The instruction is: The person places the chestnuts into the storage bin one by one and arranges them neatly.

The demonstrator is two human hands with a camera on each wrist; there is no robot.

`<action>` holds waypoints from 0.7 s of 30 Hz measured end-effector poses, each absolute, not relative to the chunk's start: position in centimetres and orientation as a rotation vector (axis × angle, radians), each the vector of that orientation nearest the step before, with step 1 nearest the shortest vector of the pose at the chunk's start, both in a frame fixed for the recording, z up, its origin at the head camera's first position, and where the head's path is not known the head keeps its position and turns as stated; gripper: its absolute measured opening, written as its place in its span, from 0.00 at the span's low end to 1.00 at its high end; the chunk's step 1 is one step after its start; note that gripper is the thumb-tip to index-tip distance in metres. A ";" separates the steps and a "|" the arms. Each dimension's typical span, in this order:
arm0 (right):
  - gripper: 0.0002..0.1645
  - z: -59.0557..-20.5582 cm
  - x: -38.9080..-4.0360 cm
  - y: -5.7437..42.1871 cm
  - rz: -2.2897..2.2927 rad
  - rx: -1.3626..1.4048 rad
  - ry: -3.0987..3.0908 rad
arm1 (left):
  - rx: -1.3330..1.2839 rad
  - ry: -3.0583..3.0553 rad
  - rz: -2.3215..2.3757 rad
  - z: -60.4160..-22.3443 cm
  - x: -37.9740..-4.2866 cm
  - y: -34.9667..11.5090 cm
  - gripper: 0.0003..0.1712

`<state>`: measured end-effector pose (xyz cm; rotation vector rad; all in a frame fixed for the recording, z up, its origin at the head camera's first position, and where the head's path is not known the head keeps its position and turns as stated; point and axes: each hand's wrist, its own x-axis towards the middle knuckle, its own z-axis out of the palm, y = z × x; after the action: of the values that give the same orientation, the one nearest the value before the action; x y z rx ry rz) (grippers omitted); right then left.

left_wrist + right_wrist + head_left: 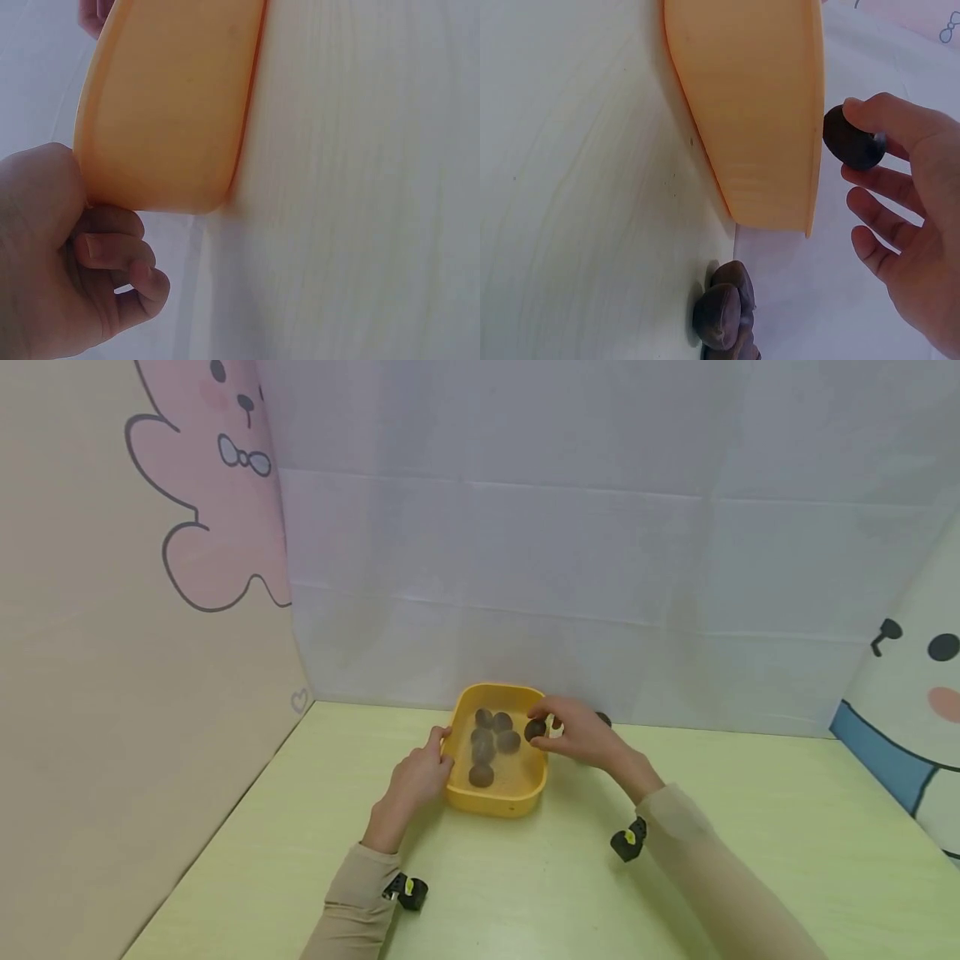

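Observation:
A yellow plastic bin [491,805] sits on the table near the back wall with several chestnuts [508,742] inside. My left hand [415,779] grips the bin's left rim; in the left wrist view its fingers [112,251] curl at the edge. Over the right rim, my right hand [587,737] pinches one dark brown chestnut [853,140] between thumb and fingertips. The right wrist view has it beside the rim, above the table. A small pile of chestnuts [718,316] lies on the table right of the bin, mostly hidden behind my right hand in the head view.
The pale yellow-green table [525,893] meets a white cloth backdrop [495,543] just behind the bin. A side panel with a pink cartoon animal [217,527] stands at left, another with a white cartoon figure [911,685] at right. Each wrist carries a small black camera [628,841].

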<state>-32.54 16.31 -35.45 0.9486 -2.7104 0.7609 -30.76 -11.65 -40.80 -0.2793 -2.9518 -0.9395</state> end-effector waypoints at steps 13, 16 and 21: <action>0.14 -35.8 -33.9 13.1 0.579 0.943 -2.902 | -0.282 -2.954 -0.952 -40.6 -30.7 -11.4 0.27; 0.12 -36.2 -34.2 12.4 0.572 0.926 -2.951 | -0.283 -2.950 -0.949 -40.6 -30.7 -11.4 0.27; 0.11 -36.9 -34.8 12.0 0.559 0.893 -3.041 | -0.284 -2.948 -0.944 -40.7 -30.6 -11.3 0.27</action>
<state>-34.79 12.01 -36.92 0.8929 -3.0406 0.5588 -30.59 -11.34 -40.72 -0.2841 -2.9480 -0.9444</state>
